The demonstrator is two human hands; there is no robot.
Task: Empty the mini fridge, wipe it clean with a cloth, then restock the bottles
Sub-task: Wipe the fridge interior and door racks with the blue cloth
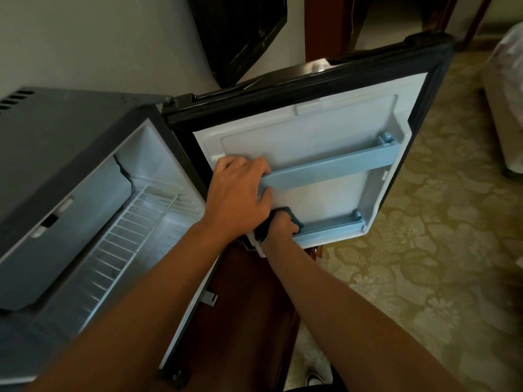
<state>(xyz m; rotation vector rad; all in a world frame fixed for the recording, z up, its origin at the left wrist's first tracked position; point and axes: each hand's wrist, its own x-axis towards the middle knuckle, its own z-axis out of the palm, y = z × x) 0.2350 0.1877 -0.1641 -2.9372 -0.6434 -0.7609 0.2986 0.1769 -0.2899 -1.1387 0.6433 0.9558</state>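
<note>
Fridge door (319, 131) open; left hand (237, 193) clasping upper rail (331, 166), right hand (278, 226) clutching cloth (261, 232).

The fridge (85, 171) stands open, dark grey outside and white inside, with a wire shelf (133, 236) left of the left hand (240, 193). Its door (311, 154) is swung wide, its white inner face toward the camera. That hand grips the left end of the upper blue rail (334, 165). Just below, the right hand (280, 227) holds a dark cloth (291, 216) (mostly hidden by fingers) beside the lower rail (331, 224).
</note>
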